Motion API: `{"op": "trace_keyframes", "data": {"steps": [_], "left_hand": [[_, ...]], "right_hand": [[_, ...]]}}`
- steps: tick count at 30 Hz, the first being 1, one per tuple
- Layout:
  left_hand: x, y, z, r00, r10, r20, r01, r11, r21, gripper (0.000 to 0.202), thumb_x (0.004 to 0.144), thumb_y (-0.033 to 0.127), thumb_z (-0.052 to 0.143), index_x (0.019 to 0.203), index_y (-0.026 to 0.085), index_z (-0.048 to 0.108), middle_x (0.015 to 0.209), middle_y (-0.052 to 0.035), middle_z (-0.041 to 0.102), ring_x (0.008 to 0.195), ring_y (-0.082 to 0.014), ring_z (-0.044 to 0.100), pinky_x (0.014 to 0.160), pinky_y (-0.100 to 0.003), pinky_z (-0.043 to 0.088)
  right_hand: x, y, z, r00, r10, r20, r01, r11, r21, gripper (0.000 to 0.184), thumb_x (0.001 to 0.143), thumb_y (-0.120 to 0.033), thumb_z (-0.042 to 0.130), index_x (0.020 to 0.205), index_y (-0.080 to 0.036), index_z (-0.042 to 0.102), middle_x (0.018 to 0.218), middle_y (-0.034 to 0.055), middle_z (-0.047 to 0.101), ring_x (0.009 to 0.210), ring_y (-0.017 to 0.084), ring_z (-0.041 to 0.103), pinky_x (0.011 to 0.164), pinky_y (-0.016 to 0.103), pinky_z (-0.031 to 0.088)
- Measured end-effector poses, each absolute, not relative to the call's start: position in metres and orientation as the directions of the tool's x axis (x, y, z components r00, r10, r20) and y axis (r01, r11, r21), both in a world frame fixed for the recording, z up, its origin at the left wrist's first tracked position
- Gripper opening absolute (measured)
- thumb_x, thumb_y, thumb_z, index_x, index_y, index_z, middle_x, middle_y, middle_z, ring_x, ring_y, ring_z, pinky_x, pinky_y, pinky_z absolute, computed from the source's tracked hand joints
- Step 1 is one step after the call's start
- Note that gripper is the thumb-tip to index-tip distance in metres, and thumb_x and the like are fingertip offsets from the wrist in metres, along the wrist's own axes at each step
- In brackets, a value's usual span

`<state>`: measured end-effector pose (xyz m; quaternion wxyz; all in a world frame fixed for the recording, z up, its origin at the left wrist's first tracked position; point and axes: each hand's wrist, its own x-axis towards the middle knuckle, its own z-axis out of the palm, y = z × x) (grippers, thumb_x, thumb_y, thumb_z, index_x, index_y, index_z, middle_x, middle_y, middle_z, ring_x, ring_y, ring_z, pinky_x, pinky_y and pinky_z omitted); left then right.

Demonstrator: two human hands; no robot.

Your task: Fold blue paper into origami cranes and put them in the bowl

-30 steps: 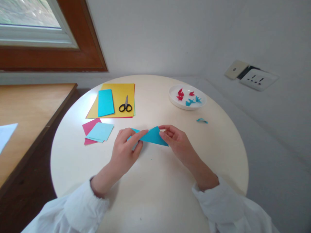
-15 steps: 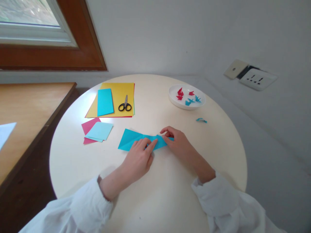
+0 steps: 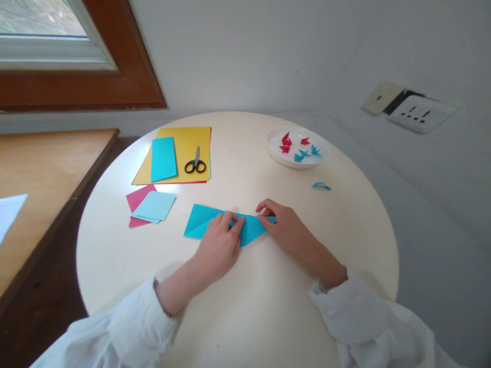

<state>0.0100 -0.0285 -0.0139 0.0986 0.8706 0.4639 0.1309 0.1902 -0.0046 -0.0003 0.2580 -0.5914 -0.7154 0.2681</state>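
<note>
A creased sheet of bright blue paper [image 3: 200, 221] lies across the near middle of the table, partly folded, its right part tapering to a corner. My left hand [image 3: 219, 240] holds its middle down against the tabletop, fingers bent and hiding some of the paper. At the right end, my right hand [image 3: 282, 222] pinches the tapered corner between thumb and forefinger. The tips of the right fingers partly cover that corner.
Black-handled scissors [image 3: 196, 162] and a blue paper rectangle [image 3: 164, 158] rest on yellow sheets [image 3: 192, 138]. Small pale blue squares [image 3: 156, 206] overlap pink ones [image 3: 138, 197]. A white dish [image 3: 274, 153] carries several tiny folded birds. Near it lies a blue paper scrap [image 3: 321, 185].
The blue paper's middle, raised and wrinkled before, now lies flatter, and a point of it reaches lower beside my left hand. My right hand has shifted slightly to the right; the view moved a little.
</note>
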Motion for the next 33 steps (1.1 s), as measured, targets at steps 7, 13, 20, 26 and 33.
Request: {"op": "trace_keyframes", "data": {"steps": [7, 13, 20, 26, 33], "left_hand": [[0.0175, -0.0276, -0.0142, 0.526, 0.848, 0.058, 0.835, -0.529, 0.151, 0.051, 0.08, 0.009, 0.039, 0.13, 0.012, 0.046, 0.109, -0.0163, 0.052, 0.092, -0.0293, 0.052, 0.073, -0.043, 0.043], [0.0181, -0.0285, -0.013, 0.53, 0.847, 0.034, 0.842, -0.53, 0.1, 0.051, 0.083, 0.012, 0.037, 0.133, 0.013, 0.042, 0.111, -0.016, 0.052, 0.093, -0.0298, 0.052, 0.075, -0.043, 0.041], [0.0198, -0.0278, -0.0102, 0.533, 0.846, -0.012, 0.845, -0.532, 0.051, 0.05, 0.085, 0.014, 0.034, 0.135, 0.014, 0.04, 0.116, -0.0156, 0.052, 0.098, -0.0298, 0.052, 0.076, -0.042, 0.041], [0.0194, -0.0291, -0.0104, 0.532, 0.847, -0.022, 0.847, -0.531, 0.033, 0.051, 0.085, 0.014, 0.035, 0.136, 0.014, 0.039, 0.119, -0.0156, 0.052, 0.099, -0.0303, 0.051, 0.078, -0.043, 0.041], [0.0198, -0.029, -0.0105, 0.531, 0.847, -0.02, 0.847, -0.531, 0.02, 0.051, 0.085, 0.014, 0.035, 0.136, 0.013, 0.039, 0.119, -0.0157, 0.052, 0.098, -0.0299, 0.052, 0.076, -0.042, 0.042]], "right_hand": [[0.1919, -0.0046, -0.0037, -0.18, 0.983, 0.037, 0.757, 0.162, -0.634, 0.012, 0.08, -0.018, 0.048, 0.085, -0.02, 0.059, 0.066, 0.0005, 0.063, 0.062, 0.014, 0.059, 0.059, 0.025, 0.039], [0.1929, -0.0046, -0.0077, -0.219, 0.974, 0.052, 0.777, 0.207, -0.594, 0.012, 0.081, -0.016, 0.047, 0.084, -0.019, 0.057, 0.067, 0.0013, 0.062, 0.063, 0.014, 0.057, 0.062, 0.025, 0.039], [0.1927, -0.005, -0.0062, -0.239, 0.971, 0.021, 0.804, 0.21, -0.556, 0.013, 0.08, -0.012, 0.045, 0.083, -0.019, 0.057, 0.068, 0.0006, 0.058, 0.063, 0.013, 0.053, 0.062, 0.024, 0.036], [0.1924, -0.006, -0.0033, -0.252, 0.968, 0.017, 0.791, 0.216, -0.572, 0.013, 0.08, -0.011, 0.044, 0.079, -0.019, 0.055, 0.064, -0.001, 0.053, 0.061, 0.013, 0.05, 0.06, 0.023, 0.034], [0.1928, -0.0055, -0.0051, -0.255, 0.967, 0.014, 0.788, 0.216, -0.576, 0.013, 0.078, -0.011, 0.045, 0.077, -0.019, 0.054, 0.064, -0.0011, 0.053, 0.061, 0.013, 0.049, 0.061, 0.024, 0.033]]}}
